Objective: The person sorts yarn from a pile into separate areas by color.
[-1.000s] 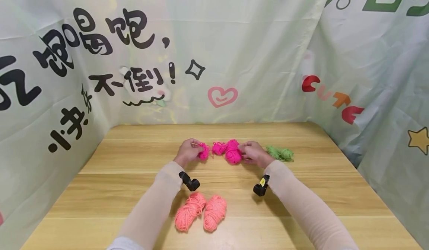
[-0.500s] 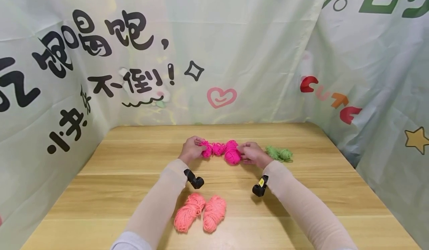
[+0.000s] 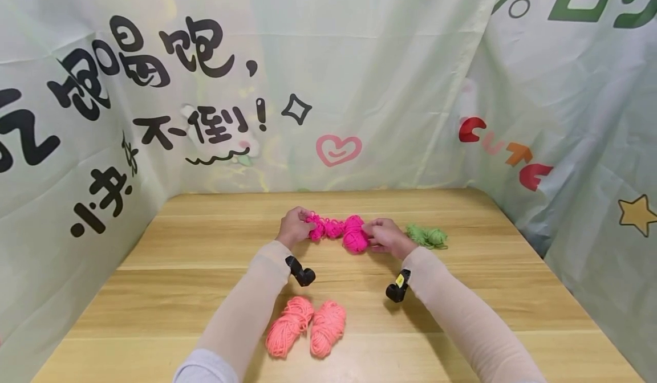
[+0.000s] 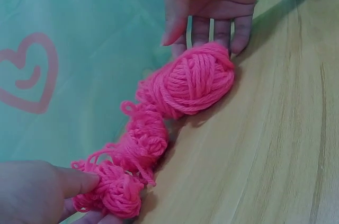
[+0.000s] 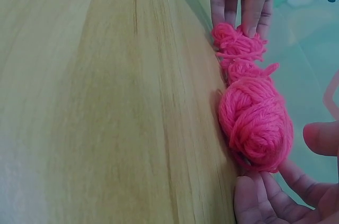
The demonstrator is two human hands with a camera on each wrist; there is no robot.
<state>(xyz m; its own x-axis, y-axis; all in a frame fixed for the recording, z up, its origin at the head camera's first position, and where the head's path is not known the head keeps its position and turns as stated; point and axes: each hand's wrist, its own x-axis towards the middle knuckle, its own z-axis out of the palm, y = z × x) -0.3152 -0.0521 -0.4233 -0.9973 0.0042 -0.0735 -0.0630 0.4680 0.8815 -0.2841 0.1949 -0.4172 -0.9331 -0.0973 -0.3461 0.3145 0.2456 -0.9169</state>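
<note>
Three magenta yarn balls form a row near the back of the table in the head view. At the row's left end, my left hand (image 3: 293,227) pinches a small loose yarn ball (image 4: 114,195) between thumb and fingers. That ball touches a second small yarn ball (image 4: 145,136) in the middle. A larger, tightly wound yarn ball (image 5: 257,123) lies at the right end, against the middle one. My right hand (image 3: 387,236) touches its outer end with extended fingers (image 5: 267,197), and the thumb stands apart from the yarn in the right wrist view.
A green yarn bundle (image 3: 428,236) lies just right of my right hand. Two coral yarn skeins (image 3: 290,327) lie side by side near the table's front. Printed cloth (image 3: 328,86) hangs behind and beside the wooden table (image 3: 462,314).
My left hand has moved right with the small yarn ball, closing the gap to the middle one. My right hand has stayed almost still at the large ball.
</note>
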